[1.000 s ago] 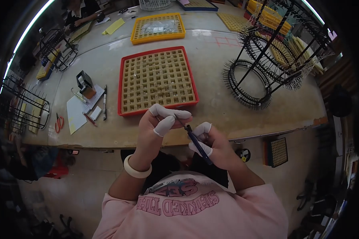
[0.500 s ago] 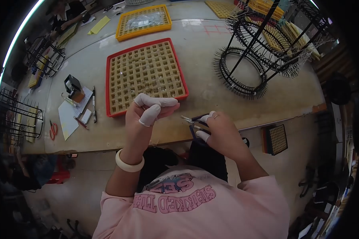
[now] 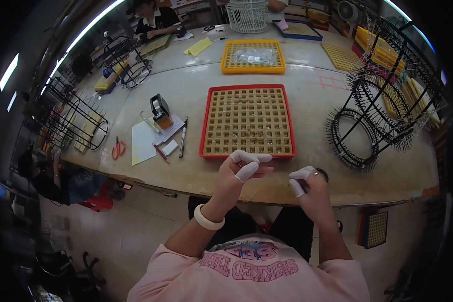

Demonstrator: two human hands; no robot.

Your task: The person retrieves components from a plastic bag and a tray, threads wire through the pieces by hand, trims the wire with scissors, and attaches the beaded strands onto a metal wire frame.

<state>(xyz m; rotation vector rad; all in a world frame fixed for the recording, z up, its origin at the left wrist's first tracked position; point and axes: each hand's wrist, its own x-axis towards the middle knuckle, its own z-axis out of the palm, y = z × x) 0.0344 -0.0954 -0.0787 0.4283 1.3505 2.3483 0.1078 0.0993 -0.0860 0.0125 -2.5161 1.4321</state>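
Observation:
My left hand [image 3: 242, 170] is over the front edge of the red tray [image 3: 203, 132]. White covers sit on its thumb and some fingers, which are pressed together; anything between them is too small to make out. To the right, my right hand [image 3: 311, 187] is closed just above the table's front part, also with white finger covers and a ring. A dark curved thing [image 3: 321, 174] shows behind its fingers, mostly hidden. Small clear or shiny pieces lie in square cells of the tray's tan grid.
Behind is a yellow tray [image 3: 223, 59] with clear bags. Black wire racks [image 3: 355, 138] stand right, another [image 3: 70, 113] left. Paper [image 3: 142, 146], a tape dispenser [image 3: 161, 110], a pen [image 3: 183, 138] and red scissors [image 3: 118, 149] lie left. A person [image 3: 156, 22] sits at the far side.
The view has shifted, so the table appears farther right. My right hand has moved away from my left. The blue-handled pliers it held, first closed, then spread, no longer show clearly.

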